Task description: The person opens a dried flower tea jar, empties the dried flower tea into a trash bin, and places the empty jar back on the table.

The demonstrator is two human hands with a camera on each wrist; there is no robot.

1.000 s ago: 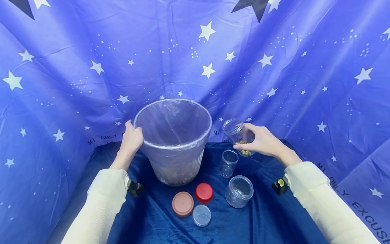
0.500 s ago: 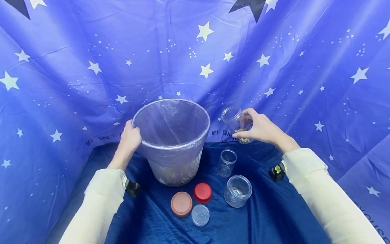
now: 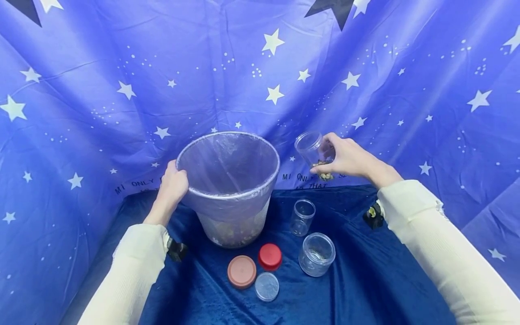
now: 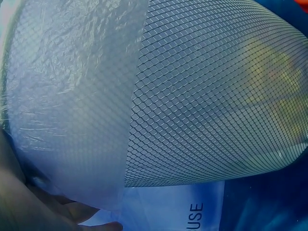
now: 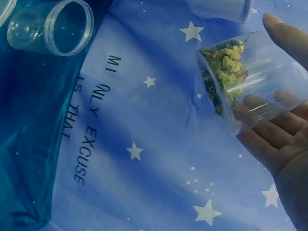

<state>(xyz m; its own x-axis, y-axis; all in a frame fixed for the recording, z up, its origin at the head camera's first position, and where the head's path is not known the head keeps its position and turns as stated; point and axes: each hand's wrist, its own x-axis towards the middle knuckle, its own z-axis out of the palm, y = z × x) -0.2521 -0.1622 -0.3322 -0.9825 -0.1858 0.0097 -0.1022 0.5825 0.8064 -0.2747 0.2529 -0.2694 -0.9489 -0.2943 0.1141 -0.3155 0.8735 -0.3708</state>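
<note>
My left hand (image 3: 174,186) grips the left rim of a mesh wastebasket (image 3: 231,216) lined with a clear plastic bag (image 4: 72,96). Blurred, pale yellowish bits show through the basket's lower wall. To the right of the basket, my right hand (image 3: 345,157) holds a clear jar (image 3: 308,144) in the air between thumb and fingers, tilted with its mouth toward the basket. Dried yellowish flowers (image 5: 226,70) lie at the bottom of that jar. Below it on the cloth stand a narrow clear jar (image 3: 302,217) and a wider clear jar (image 3: 317,255), both lidless.
In front of the basket lie a pinkish-orange lid (image 3: 242,271), a red lid (image 3: 270,256) and a clear lid (image 3: 267,286). A dark blue cloth (image 3: 195,289) covers the table. Behind it hangs a blue star-printed curtain (image 3: 183,54).
My right hand has lifted the jar of dried flowers up and slightly left, away from the jars on the table. The left hand stays on the basket rim.
</note>
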